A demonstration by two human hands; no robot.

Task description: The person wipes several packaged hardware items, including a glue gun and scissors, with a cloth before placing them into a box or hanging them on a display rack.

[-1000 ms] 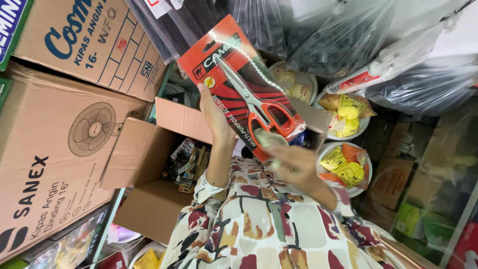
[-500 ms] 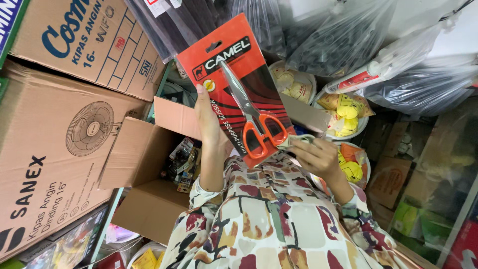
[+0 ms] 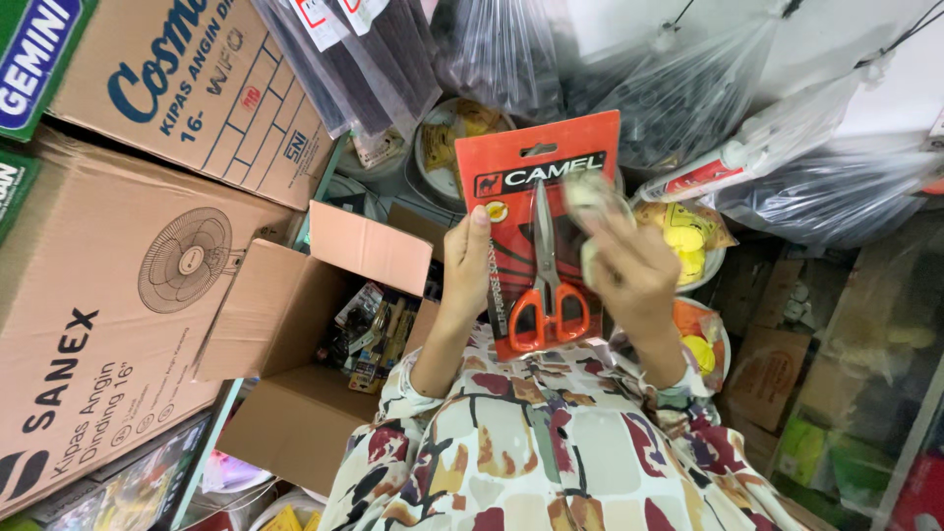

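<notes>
Scissors pack (image 3: pixel 536 231) being held up in a crowded storeroom.

Cardboard cartons (image 3: pixel 147 226) are stacking up along one side, an open box (image 3: pixel 305 364) of small packaged goods is sitting beneath the hands, and clear plastic bags (image 3: pixel 688 108) of stock are hanging all around. The left hand (image 3: pixel 464 270) is gripping the red card's edge, thumb lying on its front and fingers curling behind it, keeping the card upright with the orange handles lowest. The right hand (image 3: pixel 634 270) is pressing against the card's opposite side, fingers bunching around something pale and crumpled (image 3: pixel 590 202); blur is hiding whether they are actually clamping it. Patterned sleeves (image 3: pixel 551 442) are filling the lower view.
</notes>
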